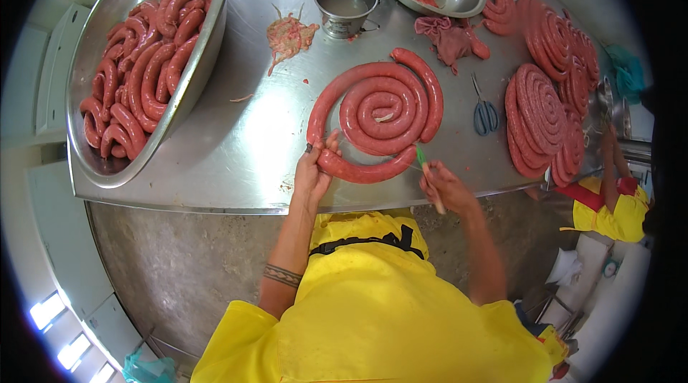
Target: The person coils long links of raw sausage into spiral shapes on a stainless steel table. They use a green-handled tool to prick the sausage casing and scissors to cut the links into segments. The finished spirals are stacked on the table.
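A long raw sausage (369, 87) lies coiled in a spiral on the steel table in front of me. My left hand (313, 169) is closed on the coil's outer turn at its near left side. Just off the near right of the coil, my right hand (446, 188) grips a slim tool (421, 156) with a green end and a pale handle. The green end is close to the sausage's outer turn; whether it touches cannot be made out. Blue-handled scissors (484, 116) lie to the right of the coil.
A large steel basin (188, 85) of sausages stands at left. Behind the coil are casing scraps (290, 37), a small steel bucket (348, 25) of liquid and a bowl (469, 2) with ground meat. Coiled sausages (536, 114) lie at right, near another person in yellow (615, 214).
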Demonstrator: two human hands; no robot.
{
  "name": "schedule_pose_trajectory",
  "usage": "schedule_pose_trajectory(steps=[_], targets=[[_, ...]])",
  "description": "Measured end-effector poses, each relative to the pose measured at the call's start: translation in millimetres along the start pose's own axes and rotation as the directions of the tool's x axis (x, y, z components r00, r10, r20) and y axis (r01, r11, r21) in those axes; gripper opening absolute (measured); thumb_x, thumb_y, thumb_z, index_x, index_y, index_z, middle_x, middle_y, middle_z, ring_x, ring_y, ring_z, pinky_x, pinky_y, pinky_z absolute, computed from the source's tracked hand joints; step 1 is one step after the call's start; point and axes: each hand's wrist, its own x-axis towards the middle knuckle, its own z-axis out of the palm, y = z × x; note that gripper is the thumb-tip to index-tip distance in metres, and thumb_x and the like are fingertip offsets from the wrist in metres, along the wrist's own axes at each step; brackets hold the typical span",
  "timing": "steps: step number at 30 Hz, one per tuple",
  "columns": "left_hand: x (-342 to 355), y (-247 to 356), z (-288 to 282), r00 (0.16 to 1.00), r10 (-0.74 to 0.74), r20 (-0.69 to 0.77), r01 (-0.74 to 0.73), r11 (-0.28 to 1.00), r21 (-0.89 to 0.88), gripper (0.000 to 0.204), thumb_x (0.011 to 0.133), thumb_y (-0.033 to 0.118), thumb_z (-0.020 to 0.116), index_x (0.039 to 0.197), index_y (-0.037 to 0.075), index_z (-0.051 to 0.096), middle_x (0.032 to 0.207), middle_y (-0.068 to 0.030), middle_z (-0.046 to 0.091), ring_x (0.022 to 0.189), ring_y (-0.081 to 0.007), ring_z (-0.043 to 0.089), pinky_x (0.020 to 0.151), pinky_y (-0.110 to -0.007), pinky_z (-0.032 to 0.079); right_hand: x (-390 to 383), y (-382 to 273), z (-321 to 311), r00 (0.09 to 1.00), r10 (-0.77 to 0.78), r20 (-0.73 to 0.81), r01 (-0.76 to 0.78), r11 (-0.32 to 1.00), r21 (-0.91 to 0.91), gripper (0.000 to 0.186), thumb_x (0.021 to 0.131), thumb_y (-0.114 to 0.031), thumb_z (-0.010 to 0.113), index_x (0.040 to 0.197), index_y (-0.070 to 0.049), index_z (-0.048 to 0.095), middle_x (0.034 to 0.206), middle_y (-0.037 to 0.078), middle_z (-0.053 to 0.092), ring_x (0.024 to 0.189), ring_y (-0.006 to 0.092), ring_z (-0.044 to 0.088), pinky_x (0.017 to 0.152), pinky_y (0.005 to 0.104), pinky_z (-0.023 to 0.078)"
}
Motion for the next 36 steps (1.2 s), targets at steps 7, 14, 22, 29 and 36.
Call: schedule_pose_trajectory(steps=[7,14,22,29,36], targets=[[-34,5,-10,0.581,0.535,0.614,-0.317,-0.545,0.776,0.015,0.092,0.005,0.061,0.101,0.0,0.07,0.145,-0.0246,0.041,0.125,-0.0419,0.041,0.093,-0.052,0.043,133,-68,114,0.6,-0.629,0.494,0.558,-0.114,-0.822,0.023,0.097,-0.009,0.058,0.119,-0.003,0.055,0.099,0.016,0.065,0.095,0.0293,0.065,0.086,0.0391,0.049],[-13,7,-33,0.966,0.257,-0.012,-0.171,0.674,0.719,0.025,0.102,0.019,0.054,0.095,0.0,0.069,0.088,-0.006,0.064,0.076,-0.0201,0.06,0.066,-0.035,0.049,103,-89,166,0.529,-0.712,0.461,0.775,0.185,-0.604,0.03,0.093,-0.01,0.063,0.122,-0.004,0.057,0.126,0.018,0.057,0.122,0.0295,0.054,0.098,0.0416,0.044],[-8,14,-29,0.961,0.056,-0.27,0.142,0.74,0.658,0.019,0.101,0.011,0.048,0.09,0.004,0.061,0.066,-0.0018,0.06,0.065,-0.0195,0.066,0.06,-0.039,0.052,-48,-132,-55,0.843,-0.416,-0.342,0.397,0.909,-0.128,0.037,0.101,-0.024,0.056,0.135,-0.011,0.051,0.083,0.001,0.051,0.069,0.0113,0.046,0.058,0.03,0.039],[-40,37,-12,0.728,0.58,0.365,-0.294,-0.217,0.931,0.023,0.099,0.013,0.059,0.114,-0.003,0.057,0.132,-0.0163,0.051,0.119,-0.0352,0.049,0.099,-0.046,0.041,107,-45,93,0.834,-0.55,0.047,0.457,0.64,-0.618,0.034,0.1,-0.015,0.054,0.133,-0.005,0.055,0.112,0.017,0.062,0.116,0.0271,0.061,0.102,0.0374,0.044],[-41,39,-30,0.767,0.635,0.096,-0.221,0.12,0.968,0.016,0.1,0.014,0.056,0.098,0.002,0.066,0.119,-0.0175,0.054,0.113,-0.0332,0.047,0.094,-0.046,0.04,119,-101,160,0.686,-0.503,0.525,0.708,0.628,-0.324,0.021,0.097,-0.013,0.06,0.115,-0.003,0.058,0.102,0.015,0.064,0.096,0.0264,0.064,0.083,0.0397,0.049]])
